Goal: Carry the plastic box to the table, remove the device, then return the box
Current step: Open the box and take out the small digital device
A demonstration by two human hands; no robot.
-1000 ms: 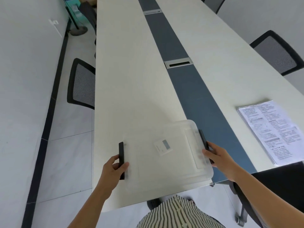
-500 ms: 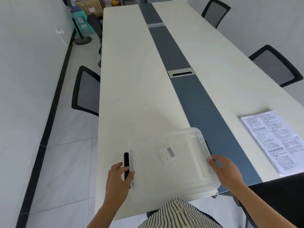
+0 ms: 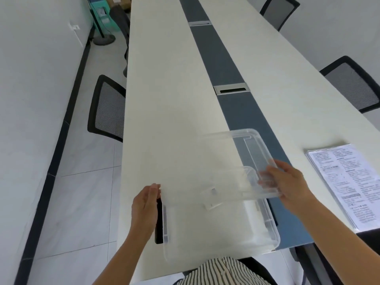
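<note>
Lid [image 3: 236, 161] now lifted off plastic box [image 3: 216, 229], right fingers [image 3: 269, 183] gripping its edge, left fingers [image 3: 153, 191] loosely spread beside box

Office meeting room: long pale conference table [image 3: 164, 99] with grey centre strip, cable hatch [image 3: 231, 90] mid-frame, mesh chairs [image 3: 108, 109] along both sides, printed papers [image 3: 347, 182] at right.

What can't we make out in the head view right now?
- Box contents: clear plastic glare and the lifted lid hide any device.
- Lid label: too small to read.
- Papers: print too small, right edge cut off.
- Left hand: contact with the black latch unclear.
</note>
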